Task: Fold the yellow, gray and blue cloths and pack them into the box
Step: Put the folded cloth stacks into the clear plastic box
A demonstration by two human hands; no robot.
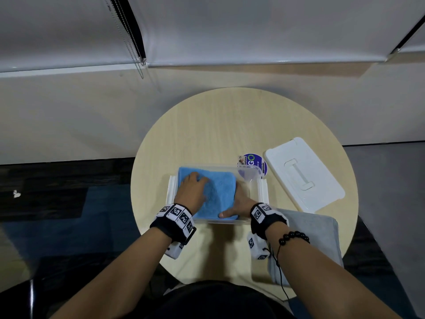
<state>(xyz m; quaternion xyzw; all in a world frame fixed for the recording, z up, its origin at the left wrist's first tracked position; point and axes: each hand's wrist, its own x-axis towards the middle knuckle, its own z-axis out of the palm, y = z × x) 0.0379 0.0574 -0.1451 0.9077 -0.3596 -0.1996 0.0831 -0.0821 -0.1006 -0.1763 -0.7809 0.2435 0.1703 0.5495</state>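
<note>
Head view: blue cloth point(218, 192) lying folded, roughly square, inside clear box point(253, 180) at frame centre. Left hand point(192, 188) pressing on cloth's left half, fingers point(201, 179) loosely bent, gripping nothing. Right hand point(241, 201) sitting at cloth's right edge, its fingers dipping between cloth and box wall, hidden; cannot tell if pinching. Gray cloth point(317, 236) waiting folded on tabletop point(230, 125), lower right, long axis running down frame, right hand nearer. Yellow cloth not showing, possibly beneath blue. Lid point(303, 173) lying right of box.

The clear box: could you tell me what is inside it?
A folded blue cloth, with the left hand on top and the right hand at its edge. Anything beneath is hidden.
</note>
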